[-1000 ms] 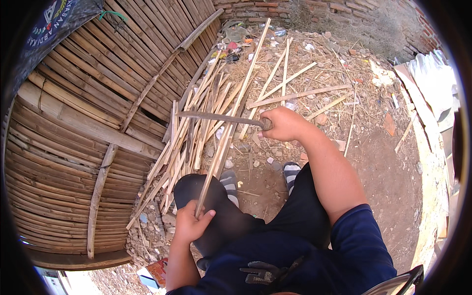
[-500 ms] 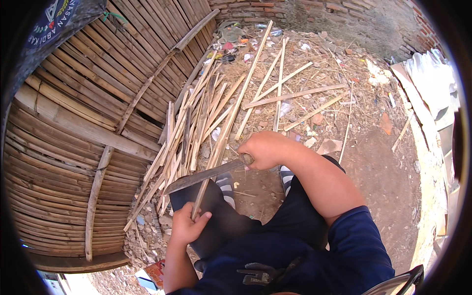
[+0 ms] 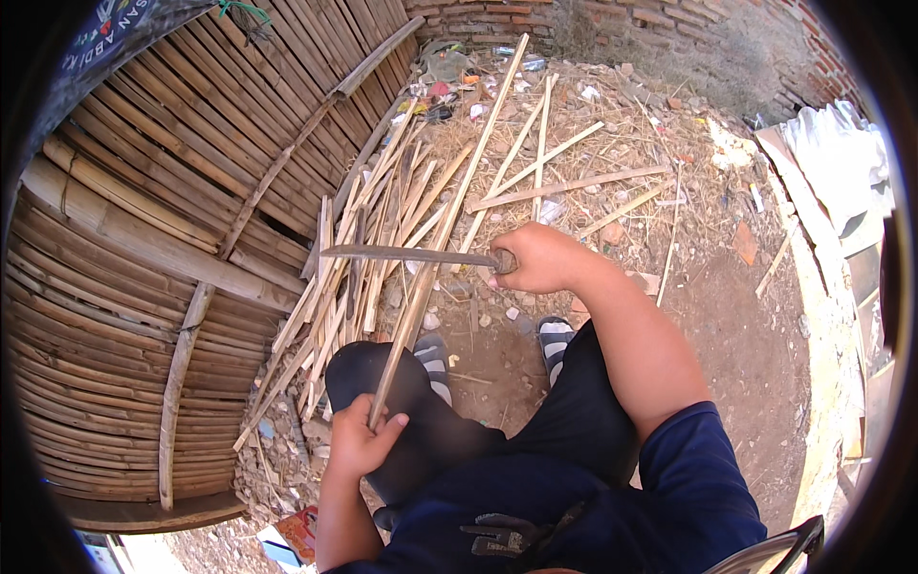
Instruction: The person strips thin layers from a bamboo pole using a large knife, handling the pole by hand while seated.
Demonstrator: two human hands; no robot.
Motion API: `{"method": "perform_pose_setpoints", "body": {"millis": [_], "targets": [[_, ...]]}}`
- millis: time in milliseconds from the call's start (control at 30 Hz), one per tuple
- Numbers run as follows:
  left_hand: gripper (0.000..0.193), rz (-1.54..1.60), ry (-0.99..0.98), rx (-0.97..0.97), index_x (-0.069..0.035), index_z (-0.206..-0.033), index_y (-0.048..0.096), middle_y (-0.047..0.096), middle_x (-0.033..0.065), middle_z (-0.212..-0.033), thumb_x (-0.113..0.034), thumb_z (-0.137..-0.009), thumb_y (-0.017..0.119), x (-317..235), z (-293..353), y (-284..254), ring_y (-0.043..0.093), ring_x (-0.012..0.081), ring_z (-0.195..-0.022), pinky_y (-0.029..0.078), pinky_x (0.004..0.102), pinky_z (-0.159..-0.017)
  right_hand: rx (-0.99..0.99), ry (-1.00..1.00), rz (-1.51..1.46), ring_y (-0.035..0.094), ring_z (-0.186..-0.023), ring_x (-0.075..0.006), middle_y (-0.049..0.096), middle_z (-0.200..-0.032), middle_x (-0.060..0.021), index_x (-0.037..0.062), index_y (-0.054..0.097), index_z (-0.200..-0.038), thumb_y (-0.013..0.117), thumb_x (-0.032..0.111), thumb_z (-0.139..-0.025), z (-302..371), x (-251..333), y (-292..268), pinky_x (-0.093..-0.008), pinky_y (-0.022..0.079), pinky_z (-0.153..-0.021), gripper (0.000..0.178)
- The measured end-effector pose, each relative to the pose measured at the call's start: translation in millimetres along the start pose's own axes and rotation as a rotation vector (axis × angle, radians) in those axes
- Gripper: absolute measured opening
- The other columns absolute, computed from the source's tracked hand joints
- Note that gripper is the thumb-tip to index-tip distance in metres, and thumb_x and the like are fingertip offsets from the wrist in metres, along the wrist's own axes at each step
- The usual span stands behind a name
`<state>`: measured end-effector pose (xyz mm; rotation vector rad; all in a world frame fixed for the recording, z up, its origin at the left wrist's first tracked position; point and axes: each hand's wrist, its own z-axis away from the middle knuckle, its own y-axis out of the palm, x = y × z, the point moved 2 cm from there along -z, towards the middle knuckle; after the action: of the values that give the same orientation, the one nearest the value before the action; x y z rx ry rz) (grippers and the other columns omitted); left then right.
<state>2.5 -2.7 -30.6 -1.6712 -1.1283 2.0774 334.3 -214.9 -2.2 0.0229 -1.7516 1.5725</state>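
Observation:
My left hand (image 3: 361,436) is closed round the near end of a long, narrow wooden strip (image 3: 404,337), beside my left knee. The strip slants away from me toward the back wall, along the right side of the pile. In my right hand (image 3: 535,258) is the handle of a machete (image 3: 411,254), fingers wrapped round it. Its dark blade points left and lies across the strip, well beyond my knee. Whether the edge touches the wood I cannot tell.
Many loose wooden strips (image 3: 359,258) lie heaped at left, by a bamboo wall (image 3: 143,258). More strips (image 3: 574,187) cross on the littered ground ahead, before a brick wall (image 3: 660,48). My sandalled feet (image 3: 555,346) rest on the dirt. White plastic sheeting (image 3: 837,158) is at far right.
My right hand has moved the machete away from me along the strip, and its blade has turned nearly level across the view. My left hand keeps its hold in about the same place.

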Motion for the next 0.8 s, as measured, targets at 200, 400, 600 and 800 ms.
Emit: {"method": "perform_pose_setpoints", "body": {"millis": [200, 400, 600, 800], "targets": [[0.031, -0.011, -0.008, 0.007, -0.003, -0.087, 0.061, 0.053, 0.0014, -0.058, -0.022, -0.086, 0.086, -1, 1, -3, 0.050, 0.0099, -0.052, 0.044, 0.0286, -0.052, 0.132, -0.258, 0.108, 0.069, -0.088, -0.0445, 0.072, -0.087, -0.0223, 0.0065, 0.072, -0.103, 0.082, 0.042, -0.082, 0, 42, 34, -0.0524, 0.055, -0.080, 0.042], [0.031, -0.029, -0.005, 0.005, -0.003, -0.088, 0.061, 0.053, 0.0010, -0.058, -0.021, -0.086, 0.086, -6, 0, -3, 0.050, 0.0102, -0.053, 0.043, 0.0286, -0.052, -0.101, 0.000, -0.070, 0.071, -0.090, -0.0428, 0.072, -0.090, -0.0239, 0.0025, 0.073, -0.107, 0.084, 0.042, -0.081, -10, -27, -1, -0.0487, 0.055, -0.083, 0.048], [0.030, -0.021, -0.037, 0.023, -0.004, -0.089, 0.059, 0.053, -0.0019, -0.061, -0.018, -0.086, 0.085, -3, 1, -2, 0.047, 0.0065, -0.057, 0.041, 0.0261, -0.054, -0.046, 0.102, -0.088, 0.070, -0.104, -0.0431, 0.074, -0.108, -0.0248, 0.0024, 0.073, -0.114, 0.082, 0.040, -0.084, -2, -19, -13, -0.0493, 0.056, -0.092, 0.049], [0.029, 0.013, -0.046, 0.010, -0.005, -0.087, 0.060, 0.053, -0.0010, -0.060, -0.019, -0.087, 0.085, 3, 1, -1, 0.049, 0.0081, -0.055, 0.043, 0.0278, -0.053, 0.162, -0.210, 0.072, 0.070, -0.091, -0.0448, 0.073, -0.092, -0.0235, 0.0024, 0.073, -0.107, 0.082, 0.043, -0.084, 3, 36, 26, -0.0508, 0.055, -0.080, 0.047]]}}
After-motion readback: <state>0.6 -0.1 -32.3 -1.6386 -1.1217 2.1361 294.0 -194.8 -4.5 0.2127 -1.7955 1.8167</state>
